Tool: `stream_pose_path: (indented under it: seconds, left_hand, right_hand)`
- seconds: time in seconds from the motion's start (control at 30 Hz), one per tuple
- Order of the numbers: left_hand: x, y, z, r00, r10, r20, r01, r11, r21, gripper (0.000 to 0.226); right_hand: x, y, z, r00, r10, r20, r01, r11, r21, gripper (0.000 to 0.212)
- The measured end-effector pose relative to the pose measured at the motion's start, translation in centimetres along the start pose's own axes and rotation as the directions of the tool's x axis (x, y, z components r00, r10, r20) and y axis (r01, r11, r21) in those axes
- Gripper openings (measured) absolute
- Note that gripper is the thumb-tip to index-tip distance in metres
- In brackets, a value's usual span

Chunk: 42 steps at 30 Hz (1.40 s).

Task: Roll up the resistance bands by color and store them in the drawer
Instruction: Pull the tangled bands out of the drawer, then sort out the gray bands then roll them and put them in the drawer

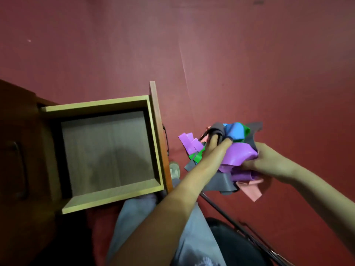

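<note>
"Pinching a fold of the purple band (240, 155), the right hand (269, 162) has a curled grip on it; the left hand (211, 153) lies straight-fingered, pushed into the tangle of resistance bands (221, 182), fingertips hidden."

"So where should the person begin?"

"Probably by freeing 1 colour. The tangle hangs over the floor (249, 73), just right of the open drawer (113, 200), which holds no rolls yet. They should draw the purple out slowly while the left hand steadies the blue band (234, 131) and pink band (251, 191), since loops may snag; then flatten it and roll tightly."
</note>
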<state>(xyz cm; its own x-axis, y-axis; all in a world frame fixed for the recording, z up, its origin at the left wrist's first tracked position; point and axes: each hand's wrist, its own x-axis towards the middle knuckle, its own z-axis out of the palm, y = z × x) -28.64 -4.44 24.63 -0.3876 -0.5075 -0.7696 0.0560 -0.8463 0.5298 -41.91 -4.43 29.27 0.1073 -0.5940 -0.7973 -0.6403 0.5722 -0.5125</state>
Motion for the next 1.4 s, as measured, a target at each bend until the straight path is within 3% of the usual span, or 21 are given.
stream_pose_path:
  seconds: [0.07,0.1,0.13,0.23,0.3,0.4,0.5,0.57,0.6,0.7,0.87,1.17,1.4]
  left_hand:
    - [0.7,-0.1,0.4,1.0,0.002,-0.006,-0.002,0.996,0.094,0.075]
    - [1.1,-0.3,0.2,1.0,-0.017,-0.01,0.018,0.976,0.215,0.079]
    - [2.0,-0.4,-0.1,0.998,-0.047,-0.032,0.056,0.928,0.369,0.079]
    - [4.2,0.2,-1.8,0.991,-0.078,-0.112,0.136,0.637,0.758,0.068]
    - [4.2,0.5,-2.1,0.991,-0.071,-0.117,0.136,0.575,0.807,0.051]
    - [4.2,0.0,-2.8,0.987,-0.116,-0.11,0.158,0.61,0.776,0.011]
    - [3.9,-2.3,-2.5,0.985,-0.14,-0.101,0.168,0.662,0.731,0.028]
    - [3.5,-3.3,-1.7,0.986,-0.12,-0.113,0.165,0.734,0.659,0.007]
    - [3.3,-3.7,-1.4,0.988,-0.105,-0.116,0.154,0.776,0.612,0.012]
    - [3.1,-4.6,-0.8,0.988,-0.06,-0.139,0.12,0.87,0.479,0.016]
    - [4.0,-5.1,-0.2,0.978,-0.027,-0.206,0.111,0.905,0.41,0.02]
    - [10.4,-5.7,2.2,0.929,0.018,-0.37,0.091,0.957,0.276,0.021]
    - [17.1,-12.9,4.7,0.9,0.04,-0.433,0.091,0.956,0.278,0.018]
  right_hand:
    - [-0.2,0.8,-1.5,0.998,0.05,-0.024,-0.05,0.999,0.018,0.032]
    - [0.0,1.5,-2.5,0.996,0.073,-0.042,-0.073,0.997,0.007,0.044]
    - [0.3,2.6,-3.6,0.991,0.108,-0.082,-0.112,0.993,-0.043,0.059]
    - [1.1,5.0,-5.5,0.95,0.264,-0.167,-0.306,0.89,-0.337,0.111]
    - [0.9,5.8,-6.1,0.91,0.363,-0.201,-0.413,0.837,-0.359,0.103]
    - [0.9,5.6,-5.6,0.882,0.358,-0.308,-0.448,0.84,-0.307,0.081]
    - [0.5,6.3,-4.4,0.86,0.35,-0.372,-0.436,0.882,-0.177,0.056]
    - [0.2,6.9,-3.3,0.866,0.357,-0.349,-0.423,0.897,-0.131,0.047]
    - [0.1,7.0,-2.8,0.872,0.361,-0.331,-0.415,0.903,-0.109,0.044]
    - [0.2,7.9,-2.3,0.887,0.361,-0.289,-0.387,0.921,-0.038,0.039]
    - [1.3,9.9,-2.7,0.897,0.339,-0.282,-0.351,0.936,0.011,0.033]
    - [7.8,14.7,-6.9,0.964,0.192,-0.183,-0.213,0.972,-0.103,0.022]
    - [13.1,24.2,-7.9,0.986,0.11,-0.126,-0.134,0.97,-0.204,0.019]
